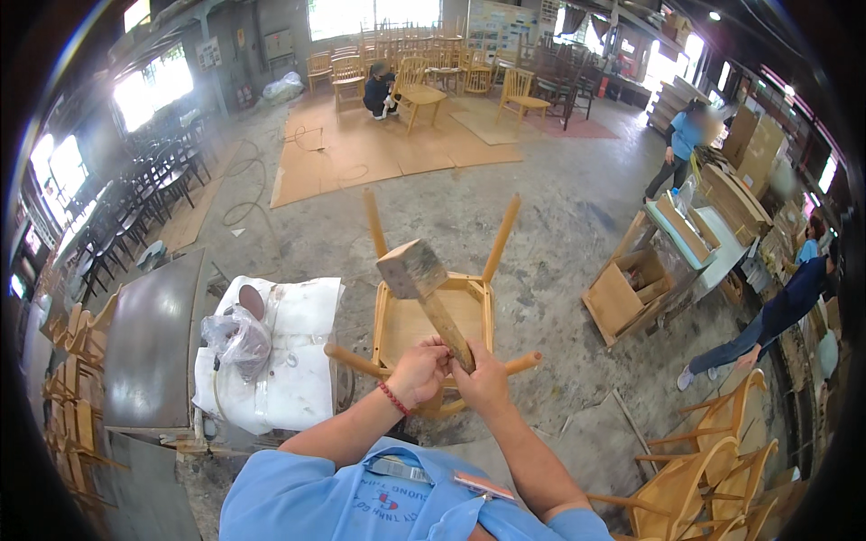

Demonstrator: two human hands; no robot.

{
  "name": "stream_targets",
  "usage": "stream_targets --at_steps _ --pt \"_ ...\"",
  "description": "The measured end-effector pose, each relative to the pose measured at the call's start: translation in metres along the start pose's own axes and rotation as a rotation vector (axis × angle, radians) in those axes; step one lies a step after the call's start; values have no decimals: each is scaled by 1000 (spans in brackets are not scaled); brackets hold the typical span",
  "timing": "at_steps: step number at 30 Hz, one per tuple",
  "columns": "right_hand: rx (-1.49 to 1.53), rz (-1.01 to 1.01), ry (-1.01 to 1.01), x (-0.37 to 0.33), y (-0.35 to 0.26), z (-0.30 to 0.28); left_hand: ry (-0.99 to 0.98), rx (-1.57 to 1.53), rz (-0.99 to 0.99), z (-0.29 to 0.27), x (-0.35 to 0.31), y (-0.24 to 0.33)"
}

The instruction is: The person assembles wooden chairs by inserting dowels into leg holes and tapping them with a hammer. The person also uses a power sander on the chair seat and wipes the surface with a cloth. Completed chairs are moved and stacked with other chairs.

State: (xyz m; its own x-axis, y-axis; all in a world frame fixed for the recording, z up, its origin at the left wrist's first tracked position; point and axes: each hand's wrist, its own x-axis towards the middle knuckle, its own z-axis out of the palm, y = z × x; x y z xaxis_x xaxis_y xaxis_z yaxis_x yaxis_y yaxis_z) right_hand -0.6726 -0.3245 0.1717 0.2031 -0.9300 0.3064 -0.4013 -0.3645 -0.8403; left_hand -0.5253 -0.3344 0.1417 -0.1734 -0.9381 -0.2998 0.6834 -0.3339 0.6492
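Note:
A wooden mallet (448,326) with a blocky, worn head slants up and away in front of me. My right hand (484,383) is wrapped round the lower end of its handle. My left hand (421,371), with a red bead bracelet at the wrist, is closed with fingertips pinched together beside the handle; what they hold, if anything, is too small to make out. Below both hands a light wooden chair (406,329) lies upturned, its legs pointing up and outward. The hands partly hide the chair's near side.
To the left is a white-covered bench (307,329) bearing a clear plastic bag (239,343), beside a dark tabletop (153,338). At right stand a wooden box (622,302) and several wooden chairs (672,491). One person (379,90) crouches far ahead; others work along the right.

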Motion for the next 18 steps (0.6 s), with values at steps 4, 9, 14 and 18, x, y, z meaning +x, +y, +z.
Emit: stream_targets --at_steps 4,9,14,18 --pt "-83 -119 -25 -19 -3 7 52 -31 -19 -11 -22 -11" --pt "-110 -149 -192 -17 -19 23 71 6 -47 -40 -37 -6" --pt "67 6 -247 -3 -36 51 88 215 67 -57 -70 21" --pt "509 375 -324 10 -65 70 75 422 386 -74 -101 29"
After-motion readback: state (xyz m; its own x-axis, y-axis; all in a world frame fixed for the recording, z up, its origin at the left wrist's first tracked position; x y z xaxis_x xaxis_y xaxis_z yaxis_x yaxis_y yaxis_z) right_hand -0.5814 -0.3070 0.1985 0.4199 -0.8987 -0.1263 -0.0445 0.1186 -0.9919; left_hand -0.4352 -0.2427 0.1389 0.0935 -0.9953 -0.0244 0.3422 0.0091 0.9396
